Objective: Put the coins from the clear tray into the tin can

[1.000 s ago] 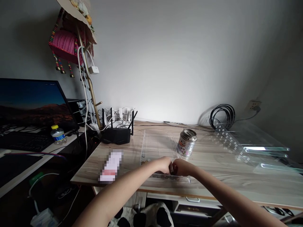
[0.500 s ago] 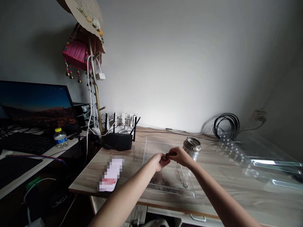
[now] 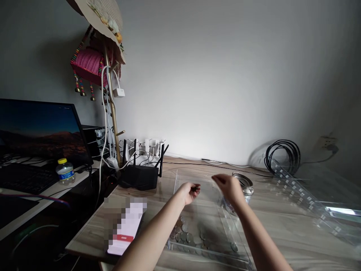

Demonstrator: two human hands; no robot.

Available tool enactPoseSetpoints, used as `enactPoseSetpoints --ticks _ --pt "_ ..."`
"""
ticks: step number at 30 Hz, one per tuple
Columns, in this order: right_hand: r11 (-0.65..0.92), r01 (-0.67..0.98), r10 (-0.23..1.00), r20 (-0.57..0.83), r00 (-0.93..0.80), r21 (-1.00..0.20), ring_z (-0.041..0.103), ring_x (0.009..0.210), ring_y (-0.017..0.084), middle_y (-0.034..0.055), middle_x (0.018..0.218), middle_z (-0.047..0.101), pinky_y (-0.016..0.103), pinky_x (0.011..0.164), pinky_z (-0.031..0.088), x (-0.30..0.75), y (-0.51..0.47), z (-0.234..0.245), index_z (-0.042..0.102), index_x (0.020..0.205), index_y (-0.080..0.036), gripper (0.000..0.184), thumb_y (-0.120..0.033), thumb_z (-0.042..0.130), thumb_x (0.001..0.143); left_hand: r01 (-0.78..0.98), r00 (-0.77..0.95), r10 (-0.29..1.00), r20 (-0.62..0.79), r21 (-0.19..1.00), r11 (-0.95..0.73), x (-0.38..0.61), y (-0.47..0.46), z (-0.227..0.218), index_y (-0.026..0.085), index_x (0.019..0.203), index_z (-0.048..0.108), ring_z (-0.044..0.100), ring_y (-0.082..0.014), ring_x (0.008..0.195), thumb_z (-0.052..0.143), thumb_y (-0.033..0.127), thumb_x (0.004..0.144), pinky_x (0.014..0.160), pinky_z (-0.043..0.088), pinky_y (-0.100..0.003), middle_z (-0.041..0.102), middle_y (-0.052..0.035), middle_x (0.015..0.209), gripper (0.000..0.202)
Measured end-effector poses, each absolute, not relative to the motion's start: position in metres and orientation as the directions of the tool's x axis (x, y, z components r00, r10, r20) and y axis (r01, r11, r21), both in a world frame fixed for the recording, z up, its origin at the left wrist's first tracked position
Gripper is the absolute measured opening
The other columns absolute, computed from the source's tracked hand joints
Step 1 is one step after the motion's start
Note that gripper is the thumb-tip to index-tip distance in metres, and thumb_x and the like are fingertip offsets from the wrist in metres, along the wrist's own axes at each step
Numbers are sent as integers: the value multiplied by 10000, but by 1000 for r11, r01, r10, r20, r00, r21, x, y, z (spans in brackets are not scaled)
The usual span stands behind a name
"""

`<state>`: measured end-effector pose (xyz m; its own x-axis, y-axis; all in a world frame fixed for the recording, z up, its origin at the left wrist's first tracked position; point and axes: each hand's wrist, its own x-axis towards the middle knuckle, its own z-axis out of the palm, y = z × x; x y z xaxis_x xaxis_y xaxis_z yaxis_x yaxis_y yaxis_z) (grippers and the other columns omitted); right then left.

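Observation:
My left hand (image 3: 190, 191) hovers over a clear plastic tray (image 3: 207, 251) and its fingers pinch a small dark thing that I cannot make out. My right hand (image 3: 229, 187) is raised a little to the right of it, fingers loosely curled, just in front of a patterned drink can (image 3: 246, 187) that it partly hides. Several coins (image 3: 184, 235) lie loose in the tray's near left corner, below my left forearm.
A blurred pink-and-white phone (image 3: 126, 228) lies at the desk's near left edge. A black router (image 3: 139, 175) and power strip stand at the back, with a coiled black cable (image 3: 282, 154) and clear acrylic sheets (image 3: 307, 195) to the right. A monitor (image 3: 39, 130) and bottle (image 3: 64, 171) sit left.
My hands rose from the tray's near edge, met above it, then drew apart; the right one moved toward the can. The view shifted, so the coins now show.

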<state>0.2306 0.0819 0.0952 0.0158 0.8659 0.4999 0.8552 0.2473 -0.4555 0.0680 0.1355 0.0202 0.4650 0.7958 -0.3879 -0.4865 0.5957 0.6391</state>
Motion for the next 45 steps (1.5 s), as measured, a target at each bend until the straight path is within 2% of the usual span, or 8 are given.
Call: enactPoseSetpoints --ticks 6,12,19,24,29,36,40,45 --pt "-269 899 762 495 418 -344 558 645 237 107 746 644 297 500 340 310 84 114 680 819 -235 365 -482 438 706 -467 430 841 -328 717 518 55 137 19 71 735 550 437 -20 442 430 41 764 364 249 -114 482 -8 568 127" --pt "-253 948 801 508 318 -195 549 714 276 116 677 630 369 593 359 320 85 100 694 706 -227 284 -421 489 669 -141 559 803 -204 932 335 53 126 18 92 748 569 509 -53 478 619 179 652 400 276 -146 545 -7 588 139" --pt "-242 943 776 538 329 -228 504 812 293 116 795 620 400 663 344 312 82 98 682 741 -213 303 -420 467 688 -39 594 785 -174 969 244 56 125 14 110 626 508 228 9 293 598 435 640 359 56 -191 415 64 438 337" --pt "24 963 647 738 189 -267 503 837 219 104 921 600 322 739 346 268 71 95 635 889 -180 320 -351 387 781 0 614 763 -202 967 256 55 119 20 147 633 435 180 6 295 521 486 677 379 27 -197 334 93 433 353" --pt "317 862 903 403 -147 -396 539 624 140 55 802 642 229 573 376 208 80 67 630 928 -191 310 -319 389 783 -48 644 756 -120 979 197 56 115 22 147 664 434 210 -1 323 489 476 708 374 37 -200 353 77 490 337" --pt "416 694 908 312 -281 -587 561 607 148 34 688 655 231 560 406 206 90 59 671 783 -172 252 -272 454 703 -138 733 670 -114 940 311 54 114 22 141 691 453 194 6 342 512 416 729 362 27 -185 373 58 544 285" --pt "351 786 863 501 -60 -509 560 635 149 32 733 656 242 584 408 229 84 73 672 775 -202 238 -275 465 683 -165 789 575 -216 827 537 56 115 24 125 717 487 181 3 335 452 339 774 347 25 -166 384 44 544 224" --pt "-185 908 685 613 394 -377 536 707 240 80 765 632 316 544 366 289 80 92 681 797 -242 252 -354 520 639 -314 625 687 -370 687 655 59 121 20 93 730 498 214 1 333 343 95 731 326 59 -141 433 11 557 155"
